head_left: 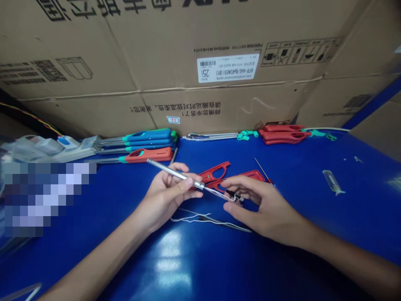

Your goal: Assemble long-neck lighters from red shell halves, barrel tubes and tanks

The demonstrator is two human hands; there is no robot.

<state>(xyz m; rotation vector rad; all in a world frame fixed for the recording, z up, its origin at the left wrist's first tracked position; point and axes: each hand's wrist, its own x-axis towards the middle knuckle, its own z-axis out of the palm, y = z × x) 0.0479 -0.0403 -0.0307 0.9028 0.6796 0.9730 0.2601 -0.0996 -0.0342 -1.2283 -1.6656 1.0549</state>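
My left hand (171, 188) pinches a silver metal lighter tube (175, 170), tilted with its far end up to the left. White wires (216, 192) come out of the tube's right end and run to a small black igniter (233, 195). The curled fingers of my right hand (260, 200) are around this igniter, partly hiding it. Behind the hands lie open red lighter handle shells (216, 170). Another thin tube with white wire (219, 221) rests on the table below the hands.
Blue lighters (150, 136) and an orange-red lighter (150, 154) lie at the back left, beside a power strip (87, 146). Green caps (247, 135), metal tubes (219, 136) and red handles (282, 134) line the cardboard box (175, 92). A screwdriver (262, 169) and clear part (332, 182) lie right.
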